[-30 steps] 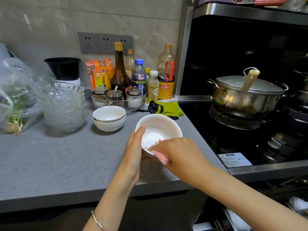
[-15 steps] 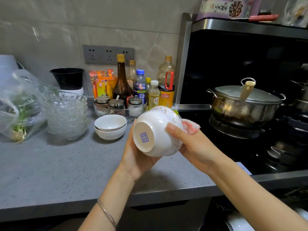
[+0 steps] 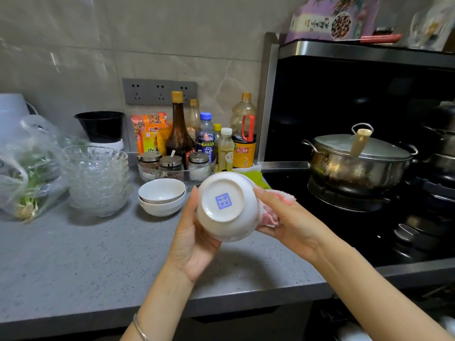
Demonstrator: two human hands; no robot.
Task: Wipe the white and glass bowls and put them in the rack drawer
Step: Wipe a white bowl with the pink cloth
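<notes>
The white bowl (image 3: 226, 205) has been turned over. A second ago its mouth faced up with the pink cloth (image 3: 283, 196) working inside; now its foot and blue stamp face the camera, and it is held in the air above the counter's (image 3: 86, 267) front right corner. The left hand (image 3: 194, 242) cups it from below and the left, thumb up its side and fingers curled round the far wall. The right hand (image 3: 290, 222) grips the bunched cloth and presses it to the bowl's right flank, with one finger laid along the outside. By my reading the inside is done and the outer wall is now being wiped, so this bowl is nearly ready to stow.

Much remains: two stacked white bowls (image 3: 161, 195) sit mid-counter, and the stack of glass bowls (image 3: 98, 178) stands just left of them. Condiment bottles (image 3: 179, 134) and jars line the back edge. A lidded pot (image 3: 357, 163) sits on the stove, right of the counter. I cannot make out the rack drawer.
</notes>
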